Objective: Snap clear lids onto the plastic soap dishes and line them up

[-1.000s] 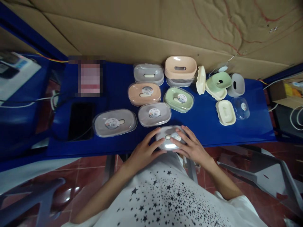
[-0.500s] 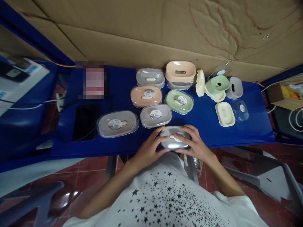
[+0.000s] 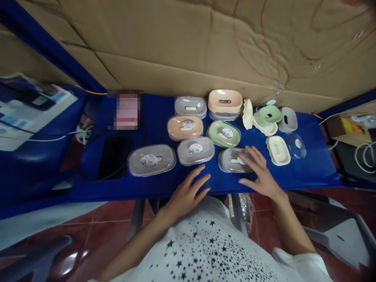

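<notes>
A grey soap box with a clear lid (image 3: 232,160) lies on the blue table (image 3: 147,186), right of another grey lidded box (image 3: 195,150). My right hand (image 3: 258,170) rests over its right end with fingers stretched out, fingertips on the lid. My left hand (image 3: 188,192) lies flat and open on the table near the front edge, holding nothing. A green lidded box (image 3: 223,134) and a peach lidded box (image 3: 185,127) sit just behind.
A larger grey lidded box (image 3: 151,160) and a black phone (image 3: 113,157) lie to the left. Loose cream, green and grey soap-dish parts (image 3: 273,121) and a clear lid (image 3: 295,145) are at the right. Cardboard (image 3: 205,47) stands behind the table.
The grey box moved from the front edge, between both hands, forward and right into the row. My left hand let go and now lies flat; my right hand stays on the box.
</notes>
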Action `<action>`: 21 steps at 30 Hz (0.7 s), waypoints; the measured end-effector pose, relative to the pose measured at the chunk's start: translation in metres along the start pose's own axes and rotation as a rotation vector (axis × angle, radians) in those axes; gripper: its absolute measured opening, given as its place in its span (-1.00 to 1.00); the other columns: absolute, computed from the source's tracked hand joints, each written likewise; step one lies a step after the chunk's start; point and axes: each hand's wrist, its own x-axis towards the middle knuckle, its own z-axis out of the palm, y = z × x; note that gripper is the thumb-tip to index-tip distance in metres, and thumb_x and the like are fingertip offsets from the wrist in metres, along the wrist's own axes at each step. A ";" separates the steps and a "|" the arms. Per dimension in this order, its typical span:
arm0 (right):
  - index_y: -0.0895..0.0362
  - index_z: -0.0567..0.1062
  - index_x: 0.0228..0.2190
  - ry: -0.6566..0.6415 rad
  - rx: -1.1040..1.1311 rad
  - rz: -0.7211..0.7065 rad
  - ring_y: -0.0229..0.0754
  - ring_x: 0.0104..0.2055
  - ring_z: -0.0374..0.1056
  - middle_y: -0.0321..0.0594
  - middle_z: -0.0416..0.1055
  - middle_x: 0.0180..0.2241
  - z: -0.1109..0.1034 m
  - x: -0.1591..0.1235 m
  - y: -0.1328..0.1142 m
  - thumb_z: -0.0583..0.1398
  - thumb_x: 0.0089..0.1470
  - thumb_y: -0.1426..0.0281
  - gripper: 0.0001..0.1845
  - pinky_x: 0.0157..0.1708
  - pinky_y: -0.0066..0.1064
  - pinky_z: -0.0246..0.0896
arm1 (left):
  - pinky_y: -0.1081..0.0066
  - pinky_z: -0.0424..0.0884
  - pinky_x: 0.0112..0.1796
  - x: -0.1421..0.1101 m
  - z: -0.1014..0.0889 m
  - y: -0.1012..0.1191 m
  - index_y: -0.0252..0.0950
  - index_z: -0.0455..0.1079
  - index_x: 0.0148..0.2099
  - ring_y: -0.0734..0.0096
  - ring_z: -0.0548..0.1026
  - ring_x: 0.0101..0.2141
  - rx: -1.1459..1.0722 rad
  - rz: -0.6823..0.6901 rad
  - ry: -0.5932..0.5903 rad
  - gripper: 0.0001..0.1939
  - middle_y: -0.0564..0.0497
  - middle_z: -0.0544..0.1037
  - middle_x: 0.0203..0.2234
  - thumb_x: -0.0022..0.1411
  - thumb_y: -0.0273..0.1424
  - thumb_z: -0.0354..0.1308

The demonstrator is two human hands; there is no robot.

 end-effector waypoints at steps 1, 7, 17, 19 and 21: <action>-0.15 0.25 0.47 0.034 0.008 0.009 0.25 0.56 0.05 -0.08 0.15 0.52 -0.008 0.015 0.003 0.24 0.38 -0.02 -0.25 0.45 0.32 0.12 | 0.08 0.59 0.24 0.000 0.000 0.000 -0.13 0.27 0.44 0.09 0.50 0.32 0.005 -0.006 0.007 -0.50 -0.21 0.42 0.36 0.54 -0.35 0.19; 0.08 0.49 0.31 -0.126 -0.156 -0.158 0.07 0.33 0.43 -0.07 0.50 0.29 0.007 0.179 -0.015 0.03 0.50 0.37 -0.53 0.33 0.00 0.32 | 0.16 0.65 0.14 0.003 -0.006 0.006 -0.22 0.44 0.25 0.18 0.61 0.18 0.091 0.052 0.025 -0.72 -0.18 0.54 0.23 0.57 -0.37 0.12; 0.28 0.39 0.35 -0.440 -0.437 -0.110 0.21 0.13 0.57 0.23 0.49 0.25 0.056 0.290 -0.037 0.03 0.42 0.54 -0.46 -0.01 -0.10 0.41 | 0.15 0.65 0.08 -0.026 -0.029 -0.011 -0.18 0.51 0.16 0.20 0.64 0.10 0.154 -0.081 0.146 -0.77 -0.13 0.61 0.14 0.54 -0.44 0.16; 0.25 0.45 0.30 -0.444 -0.432 -0.114 0.24 0.19 0.53 0.20 0.48 0.27 0.055 0.294 -0.035 0.07 0.44 0.47 -0.52 0.03 -0.09 0.40 | 0.15 0.65 0.06 -0.024 -0.028 -0.012 -0.18 0.52 0.14 0.20 0.64 0.08 0.145 -0.054 0.127 -0.78 -0.12 0.61 0.13 0.54 -0.44 0.16; 0.21 0.51 0.25 -0.443 -0.423 -0.112 0.24 0.21 0.51 0.15 0.51 0.26 0.052 0.298 -0.035 0.09 0.47 0.39 -0.56 0.05 -0.08 0.41 | 0.16 0.65 0.05 -0.020 -0.028 -0.013 -0.19 0.53 0.13 0.20 0.64 0.06 0.132 -0.018 0.103 -0.79 -0.13 0.61 0.13 0.54 -0.43 0.16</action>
